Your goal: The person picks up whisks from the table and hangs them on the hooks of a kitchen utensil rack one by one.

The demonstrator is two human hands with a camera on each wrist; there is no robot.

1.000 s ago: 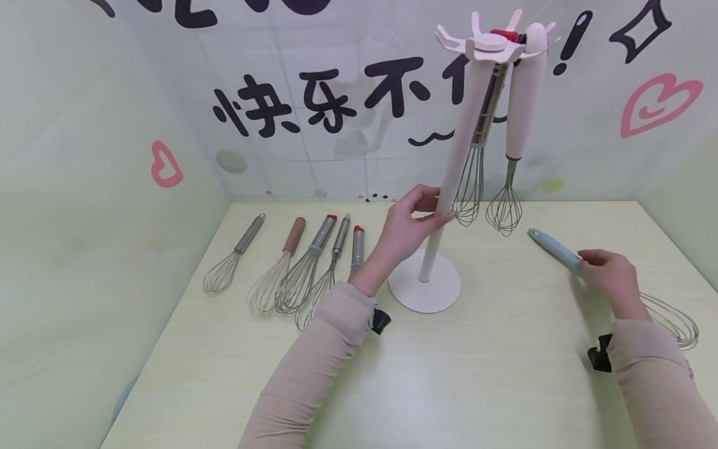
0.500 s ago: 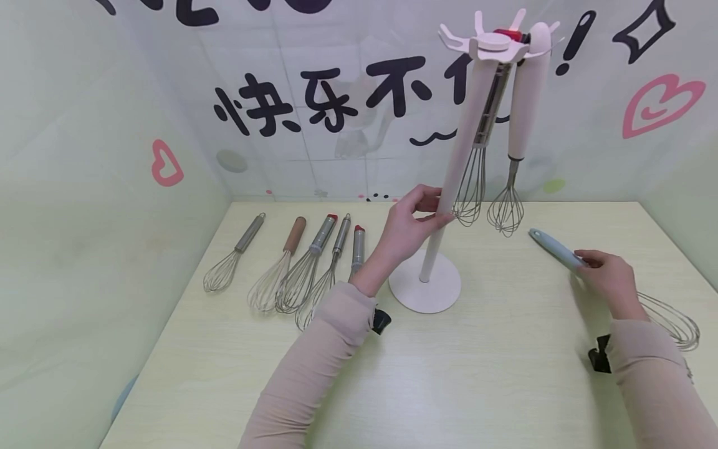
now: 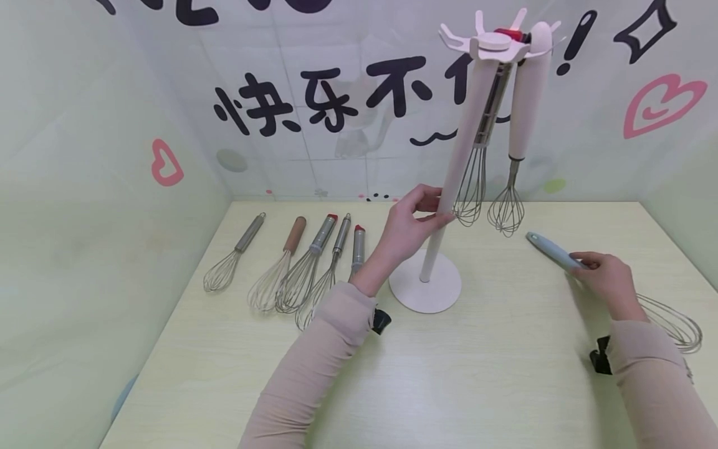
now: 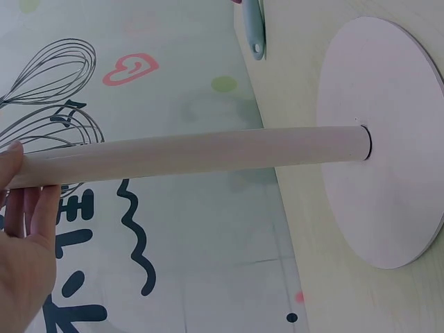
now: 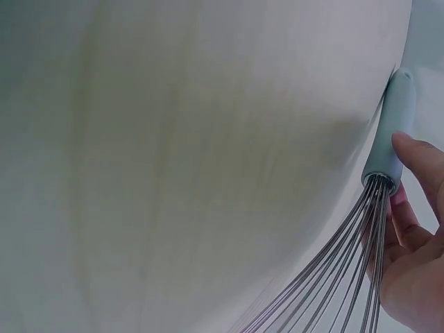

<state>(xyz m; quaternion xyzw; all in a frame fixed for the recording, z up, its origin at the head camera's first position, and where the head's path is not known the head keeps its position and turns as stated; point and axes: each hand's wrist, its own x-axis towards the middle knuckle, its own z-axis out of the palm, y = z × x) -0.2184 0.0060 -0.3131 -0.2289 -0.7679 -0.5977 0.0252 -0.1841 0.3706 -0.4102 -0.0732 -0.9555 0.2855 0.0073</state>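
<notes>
While the left hand (image 3: pixel 412 227) grips the pole of the white stand (image 3: pixel 467 125) in the head view, the right hand (image 3: pixel 608 277) holds the blue-handled whisk (image 3: pixel 552 251) at the right of the table (image 3: pixel 477 374). The left wrist view shows thumb and fingers around the pole, probably stiff and smooth. In the right wrist view, the whisk looks light, its wires (image 5: pixel 372 198) springy; the handle (image 5: pixel 394 125), pinched near the wires, seems the surest hold.

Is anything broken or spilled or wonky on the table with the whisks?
Nothing looks spilled or broken. The stand just seems lopsided: a white-handled whisk and a metal-handled whisk both hang on its right side in the head view, while the left hooks hold nothing.
</notes>
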